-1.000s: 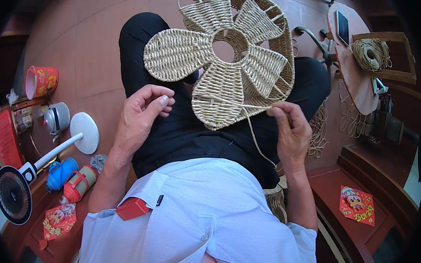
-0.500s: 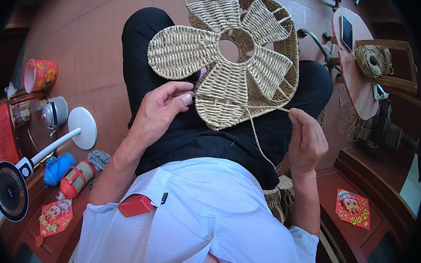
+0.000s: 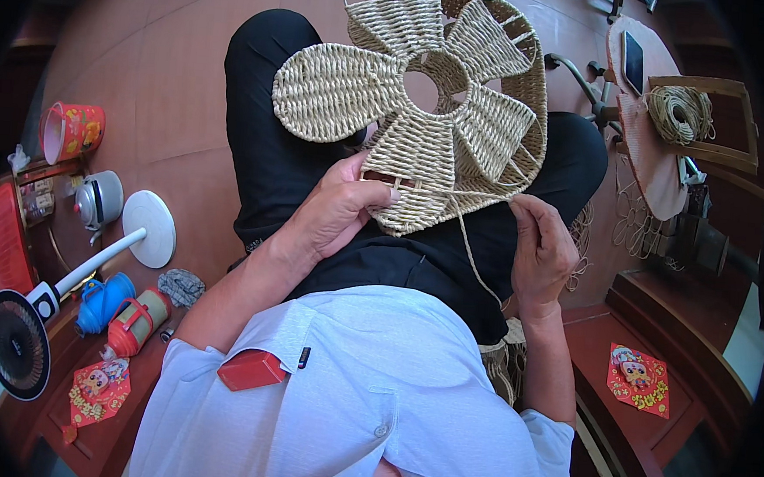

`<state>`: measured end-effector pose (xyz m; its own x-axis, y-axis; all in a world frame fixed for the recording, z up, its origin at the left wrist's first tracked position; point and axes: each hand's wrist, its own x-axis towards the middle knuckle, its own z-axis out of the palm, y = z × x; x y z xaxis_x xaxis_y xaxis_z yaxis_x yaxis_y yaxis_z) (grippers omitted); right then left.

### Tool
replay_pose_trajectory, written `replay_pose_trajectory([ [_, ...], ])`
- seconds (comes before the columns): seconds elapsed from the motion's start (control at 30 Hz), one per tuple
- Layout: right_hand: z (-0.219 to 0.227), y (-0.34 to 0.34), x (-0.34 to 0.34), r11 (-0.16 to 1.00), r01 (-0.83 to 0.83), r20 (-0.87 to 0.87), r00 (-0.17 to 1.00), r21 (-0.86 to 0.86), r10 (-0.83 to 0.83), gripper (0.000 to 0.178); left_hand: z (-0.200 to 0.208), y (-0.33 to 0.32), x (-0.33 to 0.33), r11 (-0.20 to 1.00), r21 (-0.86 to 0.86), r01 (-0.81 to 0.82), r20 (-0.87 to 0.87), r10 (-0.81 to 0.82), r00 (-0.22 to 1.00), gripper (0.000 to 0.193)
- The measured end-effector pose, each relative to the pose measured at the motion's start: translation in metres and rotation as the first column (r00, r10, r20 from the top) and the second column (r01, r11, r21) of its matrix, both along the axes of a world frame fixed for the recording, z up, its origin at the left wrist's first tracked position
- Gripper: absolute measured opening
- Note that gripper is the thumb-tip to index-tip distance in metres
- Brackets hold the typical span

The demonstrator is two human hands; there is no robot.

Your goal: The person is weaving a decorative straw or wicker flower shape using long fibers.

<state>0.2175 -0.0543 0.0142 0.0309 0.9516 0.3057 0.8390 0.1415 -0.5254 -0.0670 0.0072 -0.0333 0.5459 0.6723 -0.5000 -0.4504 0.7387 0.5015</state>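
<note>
A straw-coloured woven flower-shaped basket piece (image 3: 331, 93) rests across my lap, with a round hole at its centre and petals around it. My left hand (image 3: 342, 203) grips the petal nearest me (image 3: 414, 149), thumb on top beside a narrow gap in the weave; its other fingers are partly hidden beneath. Pinched between the thumb and fingers of my right hand (image 3: 543, 248) is a twisted cord (image 3: 487, 194), drawn out to the right from that petal. A second loose cord end (image 3: 469, 251) hangs from the petal toward my thigh.
To the right, a stool-like board (image 3: 636, 123) carries a phone (image 3: 632, 61), a coil of cord (image 3: 680, 113) and a wooden frame (image 3: 743, 121). On the left stand a fan (image 3: 17, 345), a kettle (image 3: 101, 200), flasks (image 3: 105, 305) and a red bucket (image 3: 73, 135).
My left hand has moved right and taken hold of the near petal, its thumb now over the weave. My right hand has shifted slightly left with the cord. The gap in the weave looks wider.
</note>
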Motion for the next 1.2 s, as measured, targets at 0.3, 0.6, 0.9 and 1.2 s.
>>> replay_pose_trajectory([
  [0.3, 0.011, 0.008, -0.015, 0.999, -0.032, 0.274, 0.961, -0.018, 0.036, 0.013, 0.002, -0.008, 0.005, 0.993, 0.05, -0.11, -0.08, 0.114, 0.99, 0.071],
  [0.6, 0.004, 0.032, -0.068, 0.957, -0.277, 0.109, 0.952, -0.081, 0.285, 0.019, -0.003, -0.005, 0.003, 0.993, 0.074, -0.094, -0.006, 0.094, 0.996, 0.078],
  [0.9, -0.004, 0.044, -0.079, 0.927, -0.319, 0.078, 0.937, -0.2, 0.339, 0.011, -0.009, -0.006, 0.002, 0.991, 0.107, -0.077, -0.008, 0.078, 0.997, 0.078],
  [1.2, 0.025, 0.049, -0.091, 0.909, -0.353, -0.192, 0.93, -0.222, 0.314, 0.015, 0.037, -0.03, -0.017, 0.665, 0.68, 0.309, -0.693, 0.445, 0.567, 0.031],
])
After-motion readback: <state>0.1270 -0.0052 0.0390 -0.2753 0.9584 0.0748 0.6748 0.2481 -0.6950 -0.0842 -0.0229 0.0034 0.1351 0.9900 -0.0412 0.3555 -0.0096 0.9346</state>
